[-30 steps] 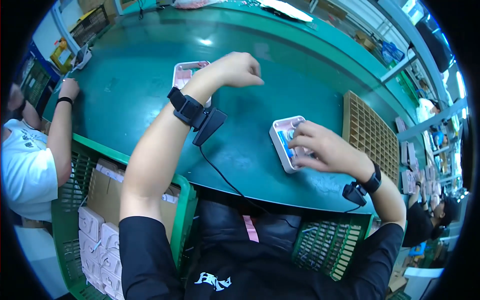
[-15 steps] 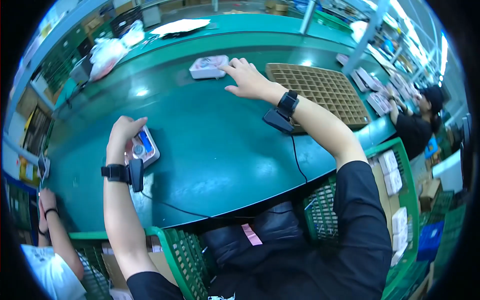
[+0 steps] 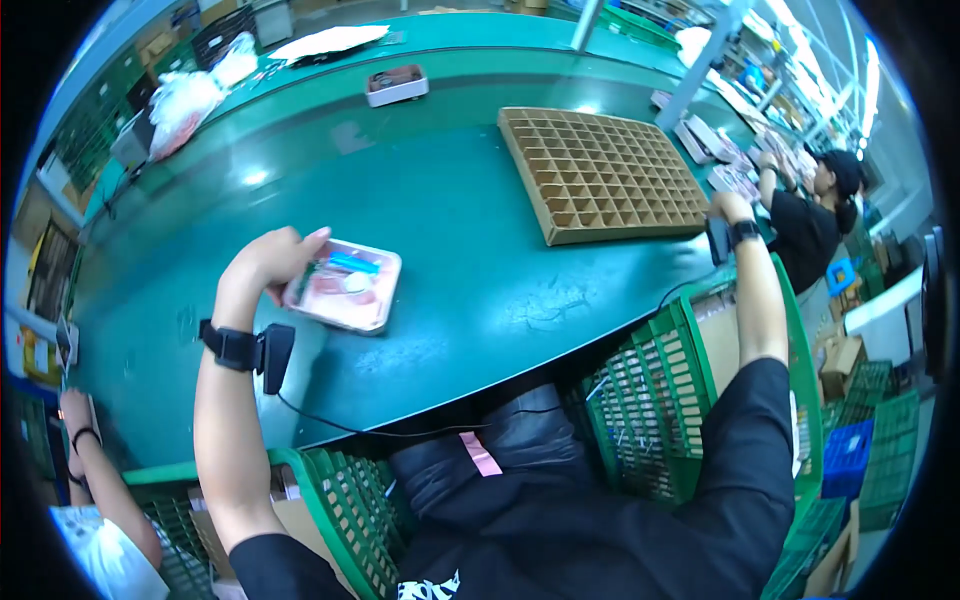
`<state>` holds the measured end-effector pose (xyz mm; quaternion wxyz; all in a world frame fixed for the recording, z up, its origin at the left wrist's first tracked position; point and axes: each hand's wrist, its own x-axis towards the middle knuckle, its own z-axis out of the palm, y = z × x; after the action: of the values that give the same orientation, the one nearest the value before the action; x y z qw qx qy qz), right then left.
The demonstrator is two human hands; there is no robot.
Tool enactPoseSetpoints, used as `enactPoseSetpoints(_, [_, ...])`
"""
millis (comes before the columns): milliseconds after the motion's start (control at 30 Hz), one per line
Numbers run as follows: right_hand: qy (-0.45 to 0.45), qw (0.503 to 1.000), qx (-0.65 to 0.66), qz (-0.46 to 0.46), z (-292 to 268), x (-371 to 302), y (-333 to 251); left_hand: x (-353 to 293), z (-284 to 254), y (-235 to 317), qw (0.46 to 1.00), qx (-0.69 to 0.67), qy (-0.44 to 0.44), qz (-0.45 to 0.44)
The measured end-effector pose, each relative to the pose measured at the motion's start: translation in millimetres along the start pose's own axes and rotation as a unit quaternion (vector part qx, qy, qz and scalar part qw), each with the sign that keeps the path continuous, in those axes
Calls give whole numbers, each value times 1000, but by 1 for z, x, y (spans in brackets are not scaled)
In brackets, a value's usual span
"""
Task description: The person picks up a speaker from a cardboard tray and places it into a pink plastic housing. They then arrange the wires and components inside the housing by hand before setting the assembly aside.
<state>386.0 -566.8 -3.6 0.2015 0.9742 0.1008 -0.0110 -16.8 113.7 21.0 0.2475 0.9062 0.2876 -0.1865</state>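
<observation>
My left hand (image 3: 275,258) grips the left side of a shallow pale pink-and-white box (image 3: 385,312), its thumb over the rim. A blue piece (image 3: 355,263) and a round pale part (image 3: 357,283) show inside, and the box appears tilted just above the green table. My right hand (image 3: 735,208) is beside the near right corner of a brown cardboard divider tray (image 3: 560,230). Its fingers are mostly hidden behind the dark device on my wrist, so I cannot tell whether it touches the tray.
A white box (image 3: 397,92) with darker contents lies at the far side of the green table (image 3: 430,200). Green crates (image 3: 690,350) stand along the near edge. A co-worker (image 3: 815,215) handles pale boxes at right; another person's arm (image 3: 110,480) shows at left. Cables trail from my wrists.
My left hand has moved right with the box. My right hand has left the spot beside a far pale box and swung right to the divider tray. The view has shifted slightly.
</observation>
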Motion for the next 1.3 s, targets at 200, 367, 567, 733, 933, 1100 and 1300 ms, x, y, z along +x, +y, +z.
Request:
enactPoseSetpoints(200, [-40,998,-14,46,65,37,79,-2,11,28,988,20,-83,130])
enactPoseSetpoints(367, [-221,921,318,31,65,60,-3,-35,-2,27,982,53,-180,31])
enactPoseSetpoints(567, [-189,949,247,-52,100,83,138,-16,7,28,973,10,-205,103])
enactPoseSetpoints(733, [-169,791,583,77,55,49,117,-18,12,38,972,37,-181,145])
enactPoseSetpoints(933, [-25,792,609,-14,-90,-26,9,6,38,34,889,154,215,375])
enactPoseSetpoints(1100, [83,743,632,-205,-171,-80,-119,-20,28,53,906,123,299,275])
enactPoseSetpoints(1300, [11,599,687,-411,-199,-169,-276,-39,35,64,991,24,-98,91])
